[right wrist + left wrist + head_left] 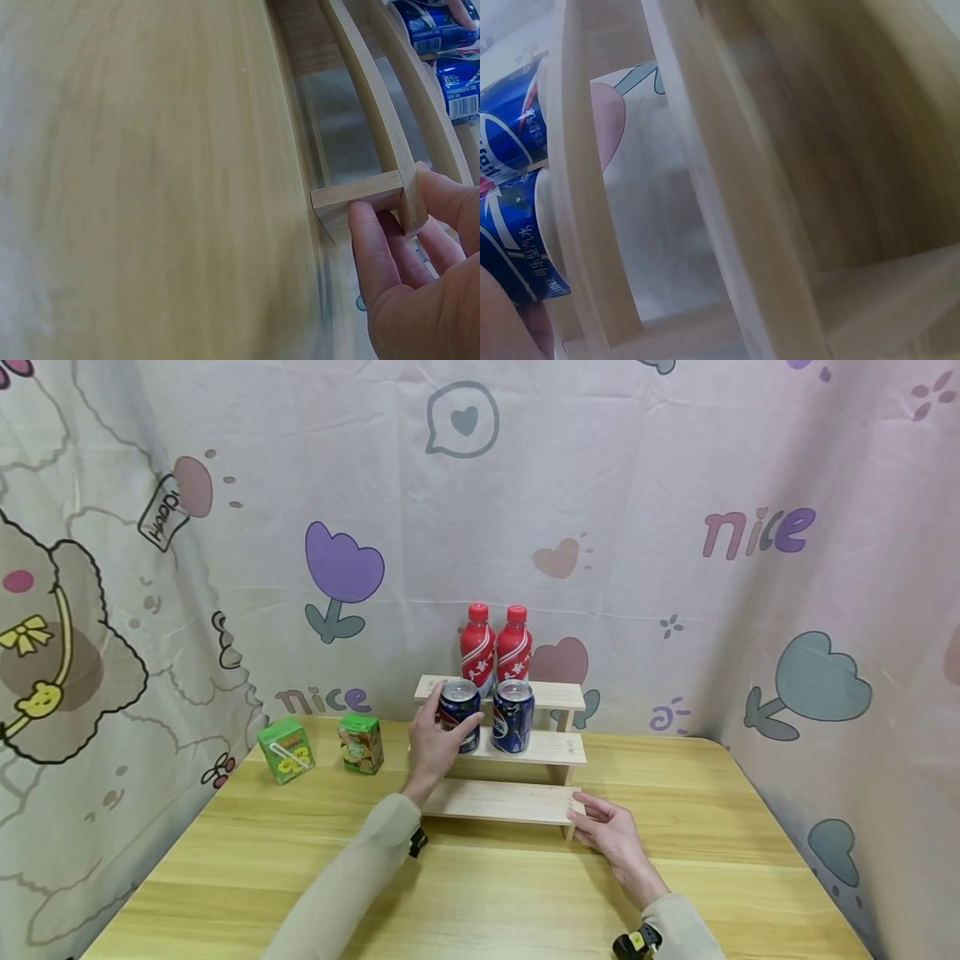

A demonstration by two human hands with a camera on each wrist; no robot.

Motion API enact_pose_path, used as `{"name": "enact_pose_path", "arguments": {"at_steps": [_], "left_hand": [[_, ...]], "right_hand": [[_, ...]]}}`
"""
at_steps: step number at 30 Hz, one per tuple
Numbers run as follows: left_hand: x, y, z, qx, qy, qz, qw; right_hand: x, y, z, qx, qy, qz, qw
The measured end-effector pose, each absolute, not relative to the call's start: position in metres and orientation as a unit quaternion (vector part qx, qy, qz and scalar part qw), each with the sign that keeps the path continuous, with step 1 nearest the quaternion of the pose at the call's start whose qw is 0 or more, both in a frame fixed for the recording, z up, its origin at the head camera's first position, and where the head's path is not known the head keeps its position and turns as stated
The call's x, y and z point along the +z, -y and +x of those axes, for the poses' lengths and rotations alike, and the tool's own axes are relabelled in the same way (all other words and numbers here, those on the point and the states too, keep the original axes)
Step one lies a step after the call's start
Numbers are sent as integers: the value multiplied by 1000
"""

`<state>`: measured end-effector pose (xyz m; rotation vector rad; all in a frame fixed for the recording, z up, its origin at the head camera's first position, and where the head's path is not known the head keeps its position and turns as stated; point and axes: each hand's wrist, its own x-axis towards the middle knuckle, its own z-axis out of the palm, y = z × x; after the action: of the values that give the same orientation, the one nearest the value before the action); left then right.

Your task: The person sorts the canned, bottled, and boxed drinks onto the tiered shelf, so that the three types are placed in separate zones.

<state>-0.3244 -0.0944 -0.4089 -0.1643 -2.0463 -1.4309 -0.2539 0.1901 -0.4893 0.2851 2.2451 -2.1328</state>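
Observation:
A three-step wooden display rack [495, 799] stands on the table in the head view. My left hand [431, 752] grips a dark blue soda can [460, 692] at the left of the middle step, thumb across its front. Right beside it stands a second blue soda can [513, 718], upright on that step. In the left wrist view, the gripped can [514, 232] shows next to my fingers. My right hand [613, 837] pinches the right end of the lowest step, thumb on top; in the right wrist view, fingers [373, 247] press against its support.
Two red bottles [514, 647] stand on the top step, behind the cans. To the left on the wooden table [262, 868] are two green drink cartons, one leaning [287, 752] and one upright [361, 743]. A printed curtain [637, 460] hangs behind and along both sides.

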Motion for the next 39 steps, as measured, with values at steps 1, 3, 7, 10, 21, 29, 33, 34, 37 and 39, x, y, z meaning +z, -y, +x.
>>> {"name": "enact_pose_path", "arguments": {"at_steps": [1, 3, 7, 10, 21, 29, 33, 34, 37, 39], "left_hand": [[-410, 93, -325, -544, 776, -62, 312], [-411, 91, -327, -547, 775, -64, 310], [-414, 87, -331, -547, 771, -68, 318], [-415, 84, -332, -547, 768, -71, 325], [-418, 77, -336, -542, 768, -65, 334], [-417, 77, -337, -539, 771, -73, 331], [-418, 77, -339, -545, 765, -82, 332], [-418, 77, -339, -547, 764, -83, 332], [-419, 77, -339, -552, 761, -87, 330], [-419, 77, -340, -554, 760, -90, 329]], "right_hand": [[-489, -190, -254, -687, -720, 92, 15], [-489, -190, -254, -689, -719, 92, 15], [-488, -190, -253, -691, -717, 94, 17], [-488, -190, -253, -690, -718, 96, 19], [-487, -189, -254, -690, -717, 94, 22], [-487, -188, -254, -693, -714, 96, 20], [-486, -189, -253, -691, -716, 97, 21], [-486, -189, -253, -691, -716, 96, 21], [-486, -189, -253, -692, -716, 96, 20], [-487, -189, -253, -692, -715, 96, 19]]}}
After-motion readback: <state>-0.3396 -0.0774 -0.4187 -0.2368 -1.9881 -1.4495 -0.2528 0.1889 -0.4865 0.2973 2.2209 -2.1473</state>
